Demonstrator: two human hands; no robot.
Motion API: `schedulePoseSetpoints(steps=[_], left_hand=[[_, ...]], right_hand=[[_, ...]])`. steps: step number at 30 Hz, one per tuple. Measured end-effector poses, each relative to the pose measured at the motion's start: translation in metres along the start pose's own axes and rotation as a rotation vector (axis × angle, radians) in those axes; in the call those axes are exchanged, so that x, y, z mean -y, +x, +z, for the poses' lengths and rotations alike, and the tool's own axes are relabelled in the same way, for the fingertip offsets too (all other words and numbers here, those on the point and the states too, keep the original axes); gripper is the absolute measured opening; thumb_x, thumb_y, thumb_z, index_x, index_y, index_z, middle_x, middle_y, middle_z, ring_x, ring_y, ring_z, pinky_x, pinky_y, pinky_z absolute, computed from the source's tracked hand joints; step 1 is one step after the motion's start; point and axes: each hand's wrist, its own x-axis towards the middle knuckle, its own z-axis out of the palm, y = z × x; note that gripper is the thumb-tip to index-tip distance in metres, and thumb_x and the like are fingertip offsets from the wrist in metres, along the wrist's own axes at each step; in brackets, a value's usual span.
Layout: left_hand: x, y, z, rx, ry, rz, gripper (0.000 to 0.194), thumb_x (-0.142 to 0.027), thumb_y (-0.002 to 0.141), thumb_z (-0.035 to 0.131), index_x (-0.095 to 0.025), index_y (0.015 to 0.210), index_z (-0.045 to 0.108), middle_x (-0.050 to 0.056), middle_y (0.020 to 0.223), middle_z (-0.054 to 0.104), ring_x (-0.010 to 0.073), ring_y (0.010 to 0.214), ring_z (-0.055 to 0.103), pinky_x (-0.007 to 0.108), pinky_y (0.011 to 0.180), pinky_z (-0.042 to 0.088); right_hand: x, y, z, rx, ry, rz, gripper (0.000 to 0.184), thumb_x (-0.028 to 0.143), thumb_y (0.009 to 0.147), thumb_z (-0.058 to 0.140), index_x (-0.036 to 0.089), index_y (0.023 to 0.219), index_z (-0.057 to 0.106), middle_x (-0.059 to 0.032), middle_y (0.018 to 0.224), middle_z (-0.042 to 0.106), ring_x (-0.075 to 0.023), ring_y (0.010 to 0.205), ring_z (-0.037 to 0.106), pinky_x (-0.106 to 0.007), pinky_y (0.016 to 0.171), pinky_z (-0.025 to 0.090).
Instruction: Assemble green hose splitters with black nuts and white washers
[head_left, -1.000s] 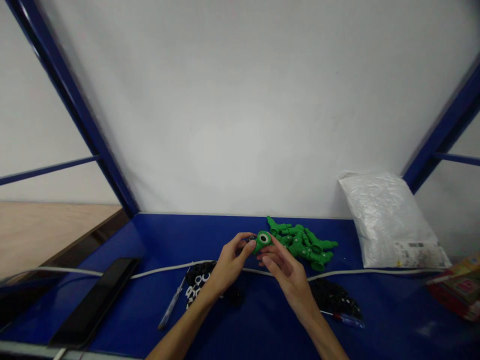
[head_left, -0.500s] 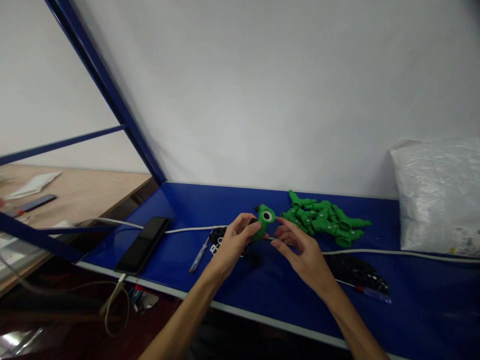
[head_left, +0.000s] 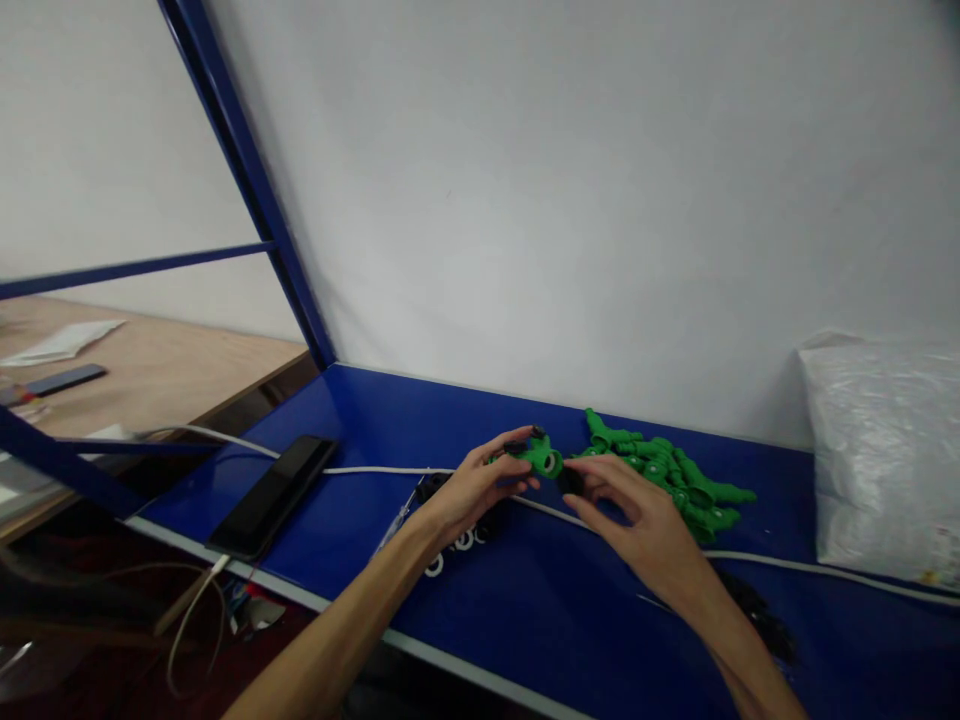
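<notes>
My left hand (head_left: 480, 482) is closed around a green plastic pipe fitting (head_left: 543, 458), held above the blue shelf. Its round opening, pale inside, faces right toward my other hand. A bit of black shows at the fitting's top and by the left fingers. Right beside that opening, my right hand (head_left: 643, 512) pinches a small black piece (head_left: 571, 480), partly covered by the fingers; its exact kind is unclear. Under my left forearm lie white rings (head_left: 464, 541) and black parts (head_left: 431, 487). Behind my right hand rests a heap of similar green fittings (head_left: 660, 462).
A black phone (head_left: 274, 497) with a plugged-in white cable lies left on the blue shelf (head_left: 390, 415). Beside my left forearm is a screwdriver (head_left: 399, 518). Another white cable (head_left: 780, 563) crosses the shelf. A plastic-wrapped package (head_left: 885, 460) stands right, near black parts (head_left: 757, 615).
The green fitting has been turned, so its opening now points more to the right. A black piece now shows in my right fingers. The camera view has tilted and shifted slightly.
</notes>
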Motion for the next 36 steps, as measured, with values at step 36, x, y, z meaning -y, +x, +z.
schedulePoseSetpoints(steps=[36], left_hand=[[0.006,0.017,0.010,0.064,0.309,-0.127,0.032,-0.047,0.090,0.060,-0.017,0.078,0.060,-0.005,0.053,0.054,0.0058,0.041,0.045,0.018,0.039,0.025]], right_hand=[[0.015,0.003,0.002,0.049,-0.117,-0.130,0.037,0.024,0.101,0.061,0.028,0.138,0.059,-0.0043,0.109,0.060,-0.0169,0.090,0.060,-0.032,0.086,0.050]])
